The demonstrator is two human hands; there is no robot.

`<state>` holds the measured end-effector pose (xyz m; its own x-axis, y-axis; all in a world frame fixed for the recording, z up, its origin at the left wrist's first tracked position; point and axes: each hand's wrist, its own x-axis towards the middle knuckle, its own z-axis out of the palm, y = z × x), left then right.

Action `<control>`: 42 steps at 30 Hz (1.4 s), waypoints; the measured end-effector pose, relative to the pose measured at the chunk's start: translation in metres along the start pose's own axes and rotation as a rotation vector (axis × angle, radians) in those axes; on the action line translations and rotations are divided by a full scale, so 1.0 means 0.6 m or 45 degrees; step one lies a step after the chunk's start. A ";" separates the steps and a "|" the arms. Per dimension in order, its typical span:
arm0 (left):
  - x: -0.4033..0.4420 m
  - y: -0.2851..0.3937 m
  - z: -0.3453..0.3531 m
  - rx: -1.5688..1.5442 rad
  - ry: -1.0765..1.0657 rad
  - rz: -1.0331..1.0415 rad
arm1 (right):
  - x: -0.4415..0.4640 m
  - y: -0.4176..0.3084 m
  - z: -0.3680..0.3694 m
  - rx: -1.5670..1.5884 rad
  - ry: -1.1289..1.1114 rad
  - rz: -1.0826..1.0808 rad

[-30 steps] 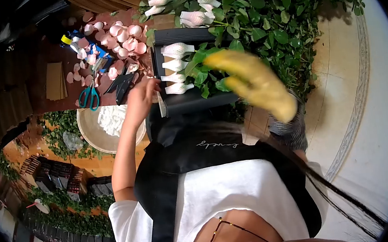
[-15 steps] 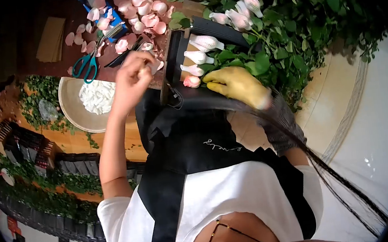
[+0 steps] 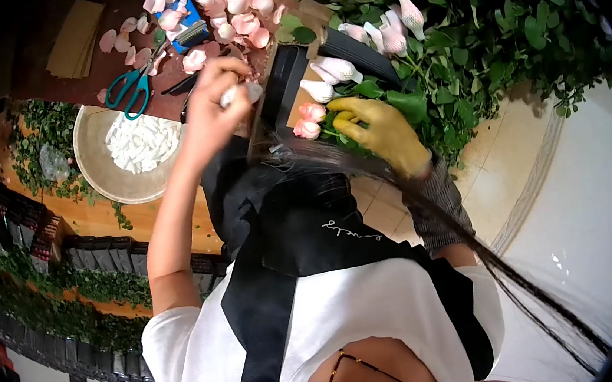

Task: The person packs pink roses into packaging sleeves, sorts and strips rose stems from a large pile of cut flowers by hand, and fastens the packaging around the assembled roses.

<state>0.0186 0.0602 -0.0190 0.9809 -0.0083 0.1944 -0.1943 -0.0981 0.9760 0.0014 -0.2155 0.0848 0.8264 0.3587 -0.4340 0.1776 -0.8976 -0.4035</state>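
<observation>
My bare left hand (image 3: 214, 115) is closed around a white net sleeve (image 3: 238, 94) near the table edge. The yellow glove on my right hand (image 3: 383, 134) has its fingers curled beside two uncovered pink roses (image 3: 308, 123); whether they grip the stems is hidden. The roses lie in a black tray (image 3: 277, 97) lined with brown card. Just above them in that tray are white-netted buds (image 3: 334, 70), their green leaves passing under the glove.
Loose pink petals (image 3: 239, 15), teal-handled scissors (image 3: 133, 92) and a blue tool (image 3: 180, 18) lie on the dark red table. A bowl of white sleeves (image 3: 86, 158) stands at the left. Many netted roses with leafy stems (image 3: 455, 45) fill the upper right.
Two roses at the tray's near end have lost their net sleeves, one after the other. My left hand has moved away from the tray with a sleeve; my gloved hand has come beside the roses.
</observation>
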 end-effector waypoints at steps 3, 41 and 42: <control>-0.022 0.016 0.045 0.096 -0.254 -0.534 | 0.011 -0.022 -0.009 0.085 0.135 0.284; 0.014 0.045 0.037 0.485 -0.145 -0.294 | 0.053 0.096 0.061 -0.098 0.510 0.041; 0.007 0.038 0.061 0.551 -0.190 -0.200 | 0.054 0.096 0.060 -0.075 0.480 0.020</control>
<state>0.0189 0.0217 0.0008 0.9950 -0.1002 0.0010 -0.0527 -0.5142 0.8561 0.0191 -0.2466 0.0186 0.9659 0.2349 -0.1088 0.1845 -0.9195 -0.3472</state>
